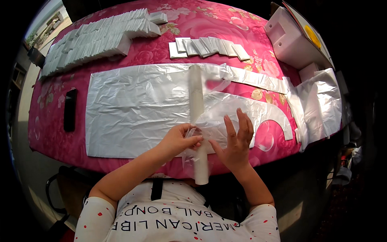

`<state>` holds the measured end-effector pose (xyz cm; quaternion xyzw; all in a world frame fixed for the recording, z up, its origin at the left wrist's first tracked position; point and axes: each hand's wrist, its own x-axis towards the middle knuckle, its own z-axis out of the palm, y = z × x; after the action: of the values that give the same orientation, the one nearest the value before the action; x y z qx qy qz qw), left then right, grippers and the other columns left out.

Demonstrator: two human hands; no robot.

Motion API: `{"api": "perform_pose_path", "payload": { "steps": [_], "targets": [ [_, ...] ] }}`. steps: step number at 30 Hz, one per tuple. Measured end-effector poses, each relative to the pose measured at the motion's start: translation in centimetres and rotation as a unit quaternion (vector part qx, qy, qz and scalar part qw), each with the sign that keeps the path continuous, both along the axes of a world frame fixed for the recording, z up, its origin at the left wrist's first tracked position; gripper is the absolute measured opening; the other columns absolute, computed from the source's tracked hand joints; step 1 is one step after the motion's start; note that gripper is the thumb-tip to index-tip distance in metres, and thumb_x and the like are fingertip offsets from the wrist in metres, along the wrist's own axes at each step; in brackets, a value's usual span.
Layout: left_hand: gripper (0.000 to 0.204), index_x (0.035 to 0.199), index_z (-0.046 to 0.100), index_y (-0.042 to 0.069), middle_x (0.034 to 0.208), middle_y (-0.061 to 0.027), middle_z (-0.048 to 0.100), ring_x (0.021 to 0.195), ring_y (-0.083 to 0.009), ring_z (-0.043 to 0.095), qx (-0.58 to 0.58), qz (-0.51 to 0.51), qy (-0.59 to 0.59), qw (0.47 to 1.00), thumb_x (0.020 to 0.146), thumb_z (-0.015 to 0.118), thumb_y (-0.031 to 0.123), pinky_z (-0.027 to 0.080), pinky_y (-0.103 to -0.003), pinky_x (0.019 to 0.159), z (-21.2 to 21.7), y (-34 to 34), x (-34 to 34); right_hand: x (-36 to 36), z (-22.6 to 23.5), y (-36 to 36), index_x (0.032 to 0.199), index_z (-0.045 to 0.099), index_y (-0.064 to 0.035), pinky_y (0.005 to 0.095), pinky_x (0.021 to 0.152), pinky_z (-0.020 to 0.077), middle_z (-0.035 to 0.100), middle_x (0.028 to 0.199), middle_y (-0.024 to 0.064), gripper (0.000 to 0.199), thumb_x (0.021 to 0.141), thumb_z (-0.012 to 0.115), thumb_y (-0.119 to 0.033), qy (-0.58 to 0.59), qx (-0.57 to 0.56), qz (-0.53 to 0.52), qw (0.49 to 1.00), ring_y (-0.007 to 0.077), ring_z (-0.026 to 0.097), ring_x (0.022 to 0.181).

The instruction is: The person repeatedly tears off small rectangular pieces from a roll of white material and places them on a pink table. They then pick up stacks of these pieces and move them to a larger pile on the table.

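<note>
The left hand [183, 136] pinches thin, clear plastic film [217, 114] over a long, whitish cylindrical roll [196, 90], which lies across flat, silvery-white plastic bags [133, 109] on the pink, floral-covered desk [52, 101]. The right hand [238, 139] is spread wide, visibly holding nothing. Good handling probably requires a steady roll and smooth, uncreased film.
</note>
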<state>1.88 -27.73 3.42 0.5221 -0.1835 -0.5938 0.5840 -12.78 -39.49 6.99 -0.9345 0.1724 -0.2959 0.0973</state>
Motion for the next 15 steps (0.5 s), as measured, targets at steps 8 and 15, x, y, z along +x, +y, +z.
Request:
{"api": "perform_pose_path", "payload": {
  "steps": [8,15],
  "targets": [
    [0.022,0.103,0.057,0.001,0.088,-0.0066,0.065,0.076,-0.0103,0.061,0.038,-0.024,-0.019,0.999,0.083,0.063,0.011,0.051,-0.024,0.065,-0.4,0.1,0.4,-1.5,-0.8,-6.8,0.091,0.065,-0.0029,0.0306,0.075,0.0457,0.064,0.074,0.0056,0.015,0.076,0.063,-0.004,-0.01,0.279,-0.022,0.96,0.0136,0.06,0.07],
    [0.024,0.103,0.058,0.001,0.091,-0.0077,0.065,0.081,-0.013,0.062,0.062,-0.028,-0.049,0.997,0.084,0.062,0.015,0.049,-0.027,0.071,-0.2,0.3,0.5,-10.9,-2.2,-20.2,0.092,0.062,0.0029,0.0208,0.061,0.0424,0.063,0.077,0.0031,0.014,0.085,0.054,-0.007,-0.047,0.337,-0.175,0.924,0.0063,0.053,0.068]
  ]
}}
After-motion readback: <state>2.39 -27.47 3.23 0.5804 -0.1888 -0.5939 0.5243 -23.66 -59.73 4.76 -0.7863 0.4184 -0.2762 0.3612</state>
